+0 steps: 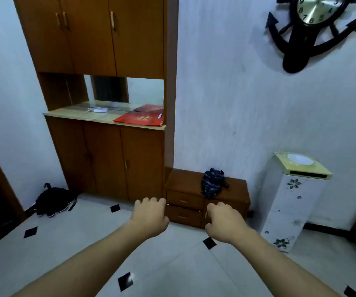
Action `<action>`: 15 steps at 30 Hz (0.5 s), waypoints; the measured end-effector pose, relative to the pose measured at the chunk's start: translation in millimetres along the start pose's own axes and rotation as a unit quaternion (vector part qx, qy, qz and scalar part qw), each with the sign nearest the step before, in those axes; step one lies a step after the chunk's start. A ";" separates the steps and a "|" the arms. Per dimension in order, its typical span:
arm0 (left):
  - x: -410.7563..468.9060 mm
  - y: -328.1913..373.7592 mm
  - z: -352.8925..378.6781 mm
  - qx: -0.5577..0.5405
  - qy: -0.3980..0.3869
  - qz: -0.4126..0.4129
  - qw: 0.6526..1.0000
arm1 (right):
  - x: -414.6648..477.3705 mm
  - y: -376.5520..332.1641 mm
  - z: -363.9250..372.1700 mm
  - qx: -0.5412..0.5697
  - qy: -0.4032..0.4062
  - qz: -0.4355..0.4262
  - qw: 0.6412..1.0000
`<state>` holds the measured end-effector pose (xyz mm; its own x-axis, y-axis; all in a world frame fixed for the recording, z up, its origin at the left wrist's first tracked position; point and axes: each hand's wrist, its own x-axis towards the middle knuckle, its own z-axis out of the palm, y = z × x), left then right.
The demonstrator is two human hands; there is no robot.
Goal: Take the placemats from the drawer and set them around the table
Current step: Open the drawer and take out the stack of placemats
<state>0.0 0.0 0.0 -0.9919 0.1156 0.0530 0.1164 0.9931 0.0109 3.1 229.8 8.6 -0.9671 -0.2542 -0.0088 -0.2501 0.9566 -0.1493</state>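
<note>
A low brown drawer chest (185, 183) stands on the floor against the white wall, right of the tall cabinet. Its upper drawer (183, 200) and lower drawer (182, 215) on the left side are both closed. No placemats and no table are in view. My left hand (150, 215) is stretched forward just left of the chest, fingers curled under, holding nothing. My right hand (224, 220) hangs in front of the chest's right half, fingers also curled, empty. Neither hand touches the drawers.
A dark patterned cloth (213, 183) lies on top of the chest. The tall wooden cabinet (108, 155) has a red bag (143, 118) on its counter. A white floral stand (292, 200) is at right, a black bag (55, 199) on the tiled floor at left.
</note>
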 end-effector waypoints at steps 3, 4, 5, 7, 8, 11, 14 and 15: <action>42.2 -21.6 1.8 0.004 0.006 0.023 1.000 | 39.7 -3.9 -3.6 0.015 0.005 0.017 1.000; 55.3 -27.6 2.3 0.002 0.003 0.019 1.000 | 52.5 -3.7 -4.2 0.016 0.005 0.025 1.000; 68.5 -31.9 3.5 -0.003 -0.001 0.022 1.000 | 65.4 -2.4 -3.5 0.021 -0.001 0.031 0.999; 92.1 -38.7 7.8 -0.009 -0.008 0.028 1.000 | 90.3 1.5 0.0 0.025 -0.008 0.037 0.999; 103.3 -41.6 10.0 -0.012 -0.007 0.025 1.000 | 101.8 4.2 1.7 0.025 -0.006 0.038 0.999; 144.6 -49.0 21.4 -0.016 -0.017 0.029 0.999 | 145.7 15.6 10.1 0.027 -0.008 0.041 0.999; 186.6 -54.9 32.6 -0.015 -0.033 0.027 0.999 | 189.6 27.5 20.4 0.034 -0.024 0.034 0.999; 203.1 -56.2 36.5 -0.018 -0.034 0.025 0.999 | 206.7 33.3 24.5 0.038 -0.028 0.031 0.998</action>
<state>-209.9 -31.7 -26.3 -0.9859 0.1668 -0.0141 0.1660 0.9851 0.0460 -204.0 205.6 -22.4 -0.9761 -0.2041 -0.0753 -0.1832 0.9578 -0.2214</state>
